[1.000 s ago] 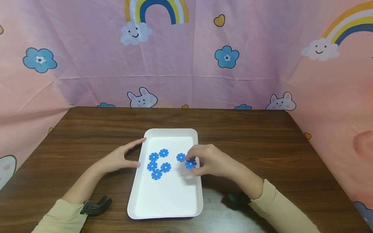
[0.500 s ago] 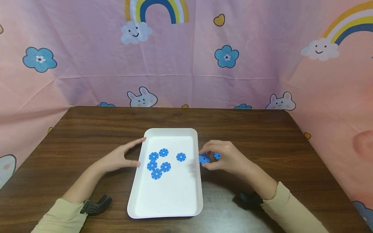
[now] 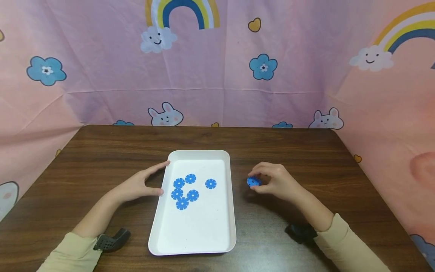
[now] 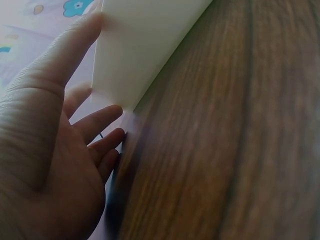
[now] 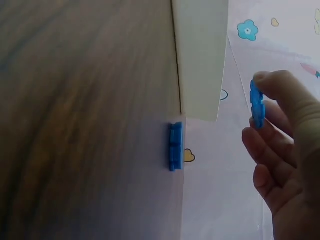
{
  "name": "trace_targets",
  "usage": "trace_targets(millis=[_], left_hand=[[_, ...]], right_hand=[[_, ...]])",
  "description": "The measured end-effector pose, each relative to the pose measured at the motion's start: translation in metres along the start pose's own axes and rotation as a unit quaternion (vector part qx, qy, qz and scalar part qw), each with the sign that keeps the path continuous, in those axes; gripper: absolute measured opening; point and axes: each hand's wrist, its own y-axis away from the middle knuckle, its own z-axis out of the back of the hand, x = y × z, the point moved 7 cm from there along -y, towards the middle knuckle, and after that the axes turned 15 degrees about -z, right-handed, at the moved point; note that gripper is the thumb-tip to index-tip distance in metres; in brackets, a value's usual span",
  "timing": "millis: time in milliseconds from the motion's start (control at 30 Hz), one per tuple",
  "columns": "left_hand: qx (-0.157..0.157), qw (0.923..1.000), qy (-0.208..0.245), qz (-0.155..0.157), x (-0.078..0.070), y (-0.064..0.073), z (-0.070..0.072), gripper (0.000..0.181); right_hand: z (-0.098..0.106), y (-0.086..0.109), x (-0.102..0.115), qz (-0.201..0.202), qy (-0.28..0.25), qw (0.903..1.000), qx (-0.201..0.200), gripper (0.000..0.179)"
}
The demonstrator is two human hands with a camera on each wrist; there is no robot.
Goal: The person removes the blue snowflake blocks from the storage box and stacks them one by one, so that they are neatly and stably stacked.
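Observation:
A white tray (image 3: 200, 230) lies on the dark wooden table, holding several blue notched discs (image 3: 182, 203) that look like snowflake building pieces. Most cluster at its left; a single disc (image 3: 210, 184) sits apart near the right side. My left hand (image 3: 137, 185) touches the tray's left edge with thumb and forefinger spread. Right of the tray, my right hand (image 3: 276, 180) pinches a blue notched disc (image 5: 257, 104) between thumb and fingers, raised off the table. In the right wrist view, more blue notched plastic (image 5: 176, 146) lies on the tabletop; whether one disc or two stacked, I cannot tell.
The brown table (image 3: 306, 151) extends around the tray on all sides. A pink patterned cloth (image 3: 204, 75) hangs behind and beside it. Dark wrist devices (image 3: 113, 240) are strapped at both sleeves.
My right hand has carried the pinched disc rightward, from over the tray's right side to above the table beyond it. My left hand and the discs in the tray stay put.

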Motion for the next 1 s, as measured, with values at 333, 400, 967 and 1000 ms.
trace_targets(millis=[333,400,967,1000], left_hand=[[0.0,1.0,0.008,-0.003,-0.003,-0.001,-0.001,0.085],[-0.001,1.0,0.007,-0.001,-0.003,0.0,-0.001,0.085],[-0.002,1.0,0.007,0.001,-0.001,0.0,0.0,0.085],[-0.002,1.0,0.007,0.001,-0.001,0.0,0.0,0.085]], right_hand=[[0.002,0.0,-0.019,-0.009,0.0,0.9998,-0.019,0.028],[0.001,-0.001,-0.021,-0.015,-0.001,0.9997,-0.018,0.028],[-0.012,-0.003,-0.041,-0.067,0.031,0.9972,-0.01,0.024],[-0.013,-0.003,-0.042,-0.069,0.032,0.997,-0.01,0.024]])
